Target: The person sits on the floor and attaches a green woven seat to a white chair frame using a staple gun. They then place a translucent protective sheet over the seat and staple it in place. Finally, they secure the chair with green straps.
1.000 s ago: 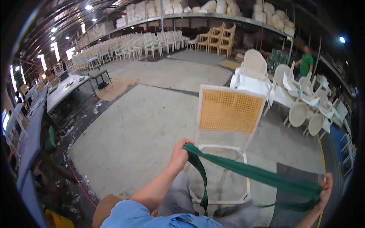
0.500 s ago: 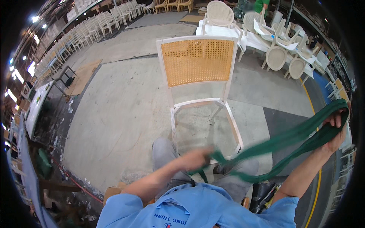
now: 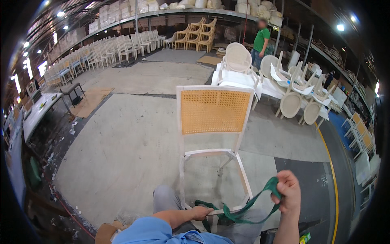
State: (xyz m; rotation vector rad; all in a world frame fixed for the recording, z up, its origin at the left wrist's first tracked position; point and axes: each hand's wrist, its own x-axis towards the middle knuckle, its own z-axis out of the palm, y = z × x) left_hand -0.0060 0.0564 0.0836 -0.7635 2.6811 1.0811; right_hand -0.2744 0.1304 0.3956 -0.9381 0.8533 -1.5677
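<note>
1. Smooth the green strap [image 3: 269, 186] flat; twists could make it lumpy.
2. It hangs by the front bar [image 3: 217, 212] of the cane-back chair [image 3: 216, 113], looping up rightward.
3. The right hand [image 3: 287, 190] holds it with curled fingers.
4. The left hand [image 3: 201, 212] is at the bar, fingers bent; I cannot tell what they grip.

We see white chairs [image 3: 126, 48] in rows, stacked wooden chairs [image 3: 195, 37], bundles [image 3: 109, 21] on a high shelf [image 3: 183, 11], a person [image 3: 261, 41] in green, and, left, a table [image 3: 36, 116].

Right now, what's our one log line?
Left hand: at front of chair | right hand: raised, holding green strap | chair: upright
</note>
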